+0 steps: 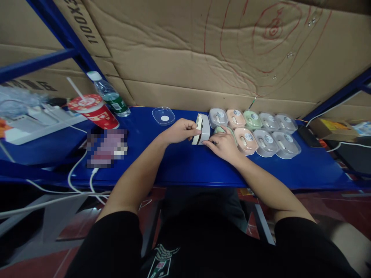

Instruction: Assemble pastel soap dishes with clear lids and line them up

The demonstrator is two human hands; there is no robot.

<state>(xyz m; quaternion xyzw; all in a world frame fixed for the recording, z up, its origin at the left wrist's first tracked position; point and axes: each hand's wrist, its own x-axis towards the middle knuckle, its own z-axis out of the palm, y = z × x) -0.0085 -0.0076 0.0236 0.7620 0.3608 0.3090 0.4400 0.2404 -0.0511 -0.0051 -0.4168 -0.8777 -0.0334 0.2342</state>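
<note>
A small grey container (205, 129) stands on its side on the blue table, its open side facing left. At that side is a cream-coloured piece (198, 125) with a dark brown wavy band. My left hand (182, 130) pinches this piece between thumb and fingers; what it is exactly I cannot make out. My right hand (225, 144) lies with fingers apart over a green-lidded container (219, 130), which it partly hides. Its thumb reaches the lower right edge of the grey container. Further left, a clear lid (164, 116) with a white round sticker lies on the table.
Two rows of lidded containers (266, 142) in grey, peach and green stand to the right. On the left are a red paper cup (98, 112) with a straw, a water bottle (113, 98), a power strip (37, 129) and white cables (69, 177). Cardboard (162, 69) walls the back.
</note>
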